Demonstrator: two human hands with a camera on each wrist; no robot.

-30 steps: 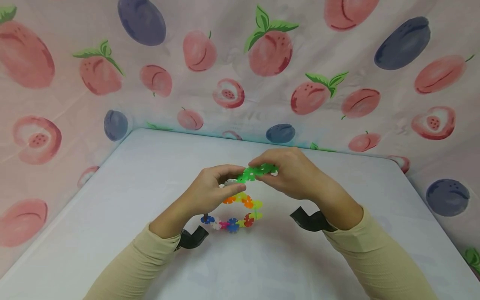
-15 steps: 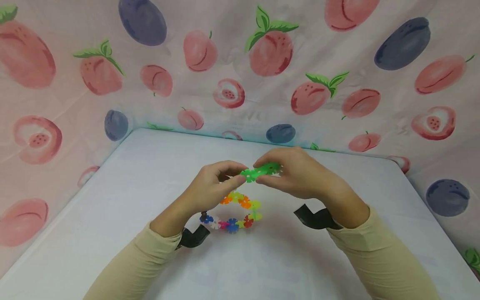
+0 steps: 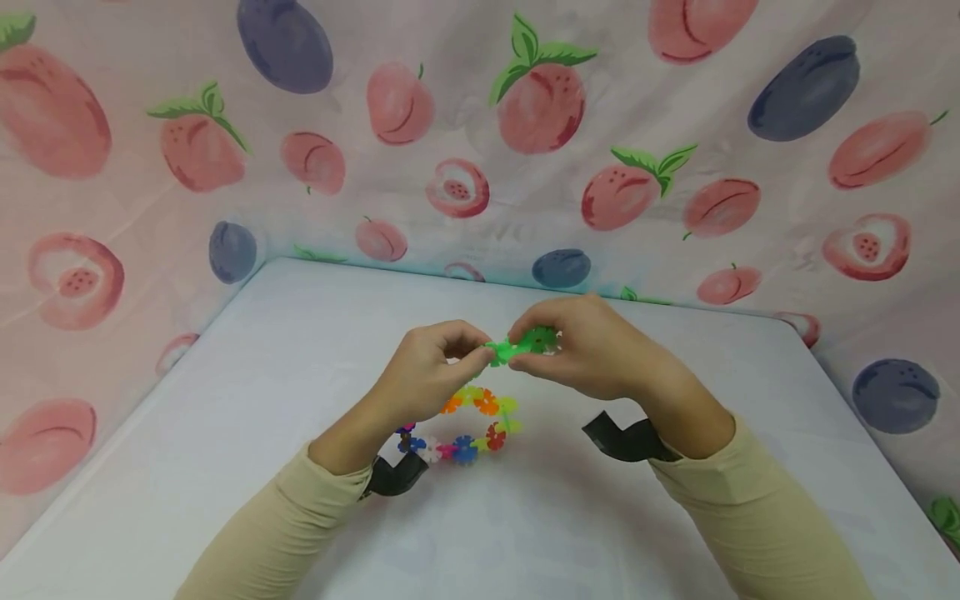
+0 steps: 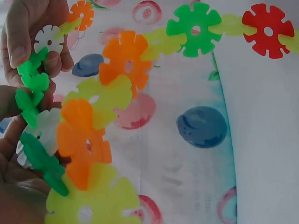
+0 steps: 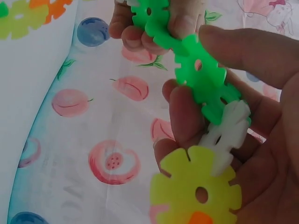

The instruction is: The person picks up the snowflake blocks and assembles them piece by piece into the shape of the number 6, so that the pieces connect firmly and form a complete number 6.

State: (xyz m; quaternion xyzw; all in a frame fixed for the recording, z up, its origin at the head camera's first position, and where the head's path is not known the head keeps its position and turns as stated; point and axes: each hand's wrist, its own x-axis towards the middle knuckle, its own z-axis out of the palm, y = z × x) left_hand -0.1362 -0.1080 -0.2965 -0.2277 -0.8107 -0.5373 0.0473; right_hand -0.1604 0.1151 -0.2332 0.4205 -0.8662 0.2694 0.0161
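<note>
Both hands are raised over the table, holding green flower-shaped interlocking discs in a colourful chain. My left hand [image 3: 420,375] pinches the green disc [image 3: 498,353] at its thumb and fingertips. Beside it, my right hand [image 3: 600,350] grips another green disc [image 3: 538,339]. The green discs [image 5: 198,65] are linked through their slots, with a white disc [image 5: 226,133] and a yellow disc [image 5: 196,186] following along the right palm. From the left palm, a dark green disc [image 4: 44,163] and a yellow disc [image 4: 91,198] lead to orange discs [image 4: 126,60].
The rest of the chain [image 3: 465,450] hangs in a loop below the hands, with blue, white, pink, red and orange discs. A white table [image 3: 337,333] meets a fruit-print cloth [image 3: 480,100] at the back and sides. Black straps [image 3: 626,437] sit at both wrists.
The green disc at the left fingertips has turned and been drawn into the left pinch. My right hand has shifted slightly right, and the hanging loop has swung a little left.
</note>
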